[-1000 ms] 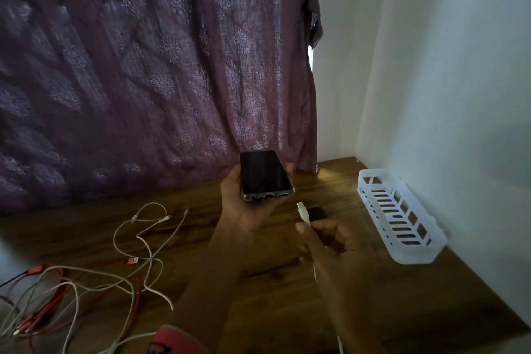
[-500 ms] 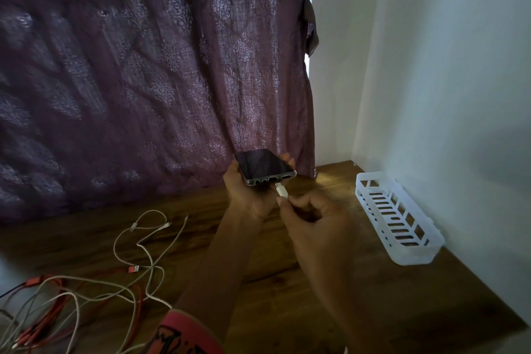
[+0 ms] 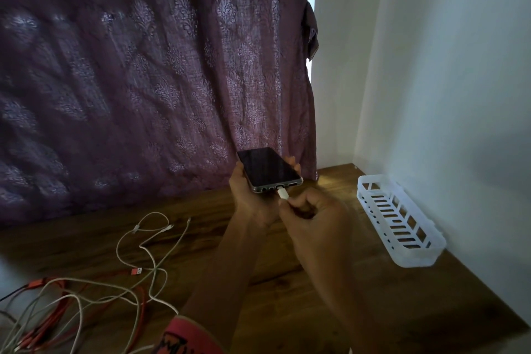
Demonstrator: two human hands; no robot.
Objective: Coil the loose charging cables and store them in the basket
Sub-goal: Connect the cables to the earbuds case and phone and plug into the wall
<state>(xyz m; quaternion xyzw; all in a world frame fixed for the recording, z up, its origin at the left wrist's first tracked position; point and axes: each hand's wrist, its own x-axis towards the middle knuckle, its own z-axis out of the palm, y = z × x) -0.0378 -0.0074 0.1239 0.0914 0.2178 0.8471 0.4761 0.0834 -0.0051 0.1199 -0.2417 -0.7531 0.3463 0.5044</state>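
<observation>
My left hand (image 3: pixel 253 201) holds a dark phone (image 3: pixel 268 169) above the wooden table, screen up. My right hand (image 3: pixel 313 218) pinches the white plug (image 3: pixel 283 194) of a charging cable, and the plug's tip sits at the phone's bottom port. The rest of that cable is hidden under my right arm. Loose white cables (image 3: pixel 149 241) and red cables (image 3: pixel 51 302) lie tangled on the table at the left. A white slotted plastic basket (image 3: pixel 399 221) stands on the right, against the wall, with nothing visible inside.
A purple patterned curtain (image 3: pixel 143 80) hangs behind the table (image 3: pixel 316 296). A white wall (image 3: pixel 445 95) runs along the right side, close to the basket. Bare wood shows between my arms and the basket.
My right hand has moved up and forward with the white plug, from below the phone to its bottom port. My left hand has tilted the phone flatter.
</observation>
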